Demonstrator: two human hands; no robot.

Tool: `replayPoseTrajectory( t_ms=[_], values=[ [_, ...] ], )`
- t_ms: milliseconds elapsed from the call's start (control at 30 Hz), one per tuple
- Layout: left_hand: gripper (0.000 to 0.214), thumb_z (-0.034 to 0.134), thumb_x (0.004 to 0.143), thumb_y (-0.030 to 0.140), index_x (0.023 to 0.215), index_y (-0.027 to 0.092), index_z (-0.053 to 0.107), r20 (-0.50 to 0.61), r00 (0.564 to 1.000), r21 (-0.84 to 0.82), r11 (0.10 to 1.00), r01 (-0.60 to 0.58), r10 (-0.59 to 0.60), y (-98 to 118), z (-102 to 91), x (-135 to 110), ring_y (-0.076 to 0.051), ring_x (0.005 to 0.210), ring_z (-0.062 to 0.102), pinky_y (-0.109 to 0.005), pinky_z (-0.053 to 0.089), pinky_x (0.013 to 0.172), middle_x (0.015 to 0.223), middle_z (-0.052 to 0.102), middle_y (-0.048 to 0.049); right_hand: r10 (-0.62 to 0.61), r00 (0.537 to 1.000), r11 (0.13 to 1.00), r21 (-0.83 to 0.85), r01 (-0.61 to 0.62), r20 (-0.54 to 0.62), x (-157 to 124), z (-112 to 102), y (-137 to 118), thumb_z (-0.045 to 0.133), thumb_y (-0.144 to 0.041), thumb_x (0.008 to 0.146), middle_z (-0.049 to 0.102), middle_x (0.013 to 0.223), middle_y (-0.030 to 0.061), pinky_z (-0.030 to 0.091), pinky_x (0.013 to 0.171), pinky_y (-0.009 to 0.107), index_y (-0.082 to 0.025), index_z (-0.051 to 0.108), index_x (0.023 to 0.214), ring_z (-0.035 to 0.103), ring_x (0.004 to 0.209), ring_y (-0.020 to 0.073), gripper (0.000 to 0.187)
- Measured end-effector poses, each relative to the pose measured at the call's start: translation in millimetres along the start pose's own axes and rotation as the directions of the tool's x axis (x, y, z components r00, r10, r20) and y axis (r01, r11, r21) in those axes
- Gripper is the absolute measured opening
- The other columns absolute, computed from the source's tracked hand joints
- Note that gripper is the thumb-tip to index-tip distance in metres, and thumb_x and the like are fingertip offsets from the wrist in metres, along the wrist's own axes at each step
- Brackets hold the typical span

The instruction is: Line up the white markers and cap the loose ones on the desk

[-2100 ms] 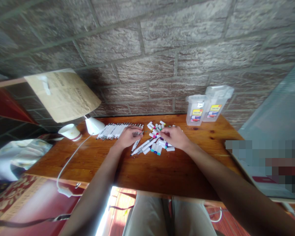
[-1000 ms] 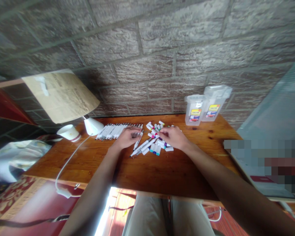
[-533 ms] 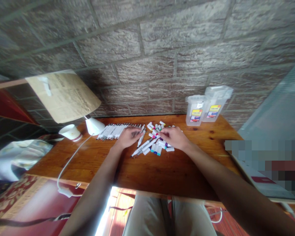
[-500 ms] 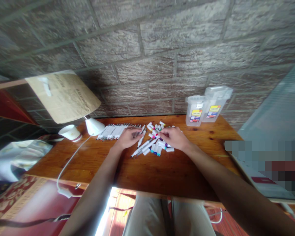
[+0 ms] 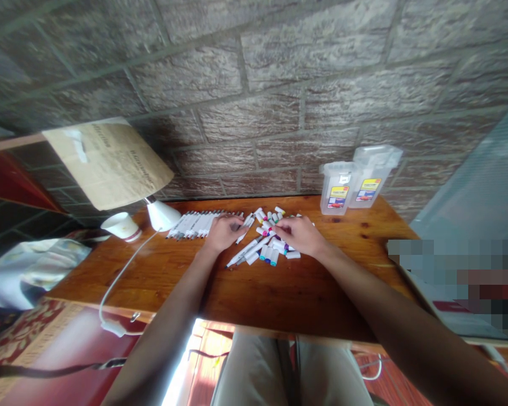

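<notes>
A wooden table (image 5: 279,293) carries a loose pile of white markers (image 5: 266,251) with coloured caps. Left of it, at the back, lies a neat row of markers (image 5: 197,223). My left hand (image 5: 223,232) rests at the right end of that row, its fingers curled on one white marker (image 5: 245,222) that points up and to the right. My right hand (image 5: 300,234) lies on the pile, its fingertips pinched on a marker near the pink and purple caps. The palms of both hands are hidden.
Two clear plastic tubs (image 5: 337,188) with yellow labels stand at the back right against the brick wall. A white lamp base (image 5: 163,215), its cable (image 5: 121,273), a white cup (image 5: 120,226) and a leaning cardboard sheet (image 5: 108,162) are at the left. A flat device (image 5: 452,316) lies at the right edge.
My left hand has slid a marker from the pile up and back to the right end of the row. My right hand has stayed on the pile.
</notes>
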State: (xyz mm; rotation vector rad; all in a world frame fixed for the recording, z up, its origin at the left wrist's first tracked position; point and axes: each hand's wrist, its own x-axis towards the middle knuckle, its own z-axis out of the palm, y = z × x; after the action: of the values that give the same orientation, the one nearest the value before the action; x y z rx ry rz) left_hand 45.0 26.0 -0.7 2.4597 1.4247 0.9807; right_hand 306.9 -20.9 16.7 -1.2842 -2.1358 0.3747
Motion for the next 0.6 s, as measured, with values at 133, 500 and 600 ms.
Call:
replayPoseTrajectory(
  t_ms=[133, 500, 600],
  values=[
    [0.026, 0.067, 0.081, 0.032, 0.105, 0.022, 0.073, 0.030, 0.999, 0.059, 0.998, -0.038, 0.036, 0.3, 3.0, 0.1, -0.026, 0.107, 0.067, -0.044, 0.048, 0.100, 0.113, 0.074, -0.0071, -0.002, 1.000, 1.000, 0.008, 0.002, 0.010, 0.3, 0.5, -0.2, 0.053, -0.033, 0.092, 0.071, 0.071, 0.0011, 0.040, 0.066, 0.023, -0.019, 0.072, 0.075, 0.063, 0.064, 0.0124, 0.029],
    [0.022, 0.061, 0.084, 0.031, 0.097, 0.021, 0.075, 0.056, 0.995, -0.016, 0.996, -0.086, 0.087, -3.2, 2.4, 1.1, -0.025, 0.108, 0.069, -0.042, 0.049, 0.102, 0.114, 0.074, -0.0087, -0.009, 1.000, 1.000, 0.011, 0.009, -0.006, -0.1, 1.2, 1.1, 0.054, -0.032, 0.092, 0.071, 0.071, 0.0012, 0.040, 0.065, 0.022, -0.020, 0.072, 0.075, 0.063, 0.064, 0.0125, 0.027],
    [0.025, 0.058, 0.087, 0.036, 0.095, 0.021, 0.076, 0.036, 0.995, -0.064, 0.994, -0.088, 0.090, -2.8, 0.1, 0.8, -0.024, 0.102, 0.070, -0.039, 0.052, 0.097, 0.108, 0.076, -0.0081, 0.002, 1.000, 1.000, 0.012, -0.002, -0.009, -0.4, 0.5, 0.8, 0.055, -0.032, 0.091, 0.071, 0.070, 0.0010, 0.040, 0.065, 0.022, -0.020, 0.073, 0.077, 0.063, 0.064, 0.0123, 0.026]
  ],
)
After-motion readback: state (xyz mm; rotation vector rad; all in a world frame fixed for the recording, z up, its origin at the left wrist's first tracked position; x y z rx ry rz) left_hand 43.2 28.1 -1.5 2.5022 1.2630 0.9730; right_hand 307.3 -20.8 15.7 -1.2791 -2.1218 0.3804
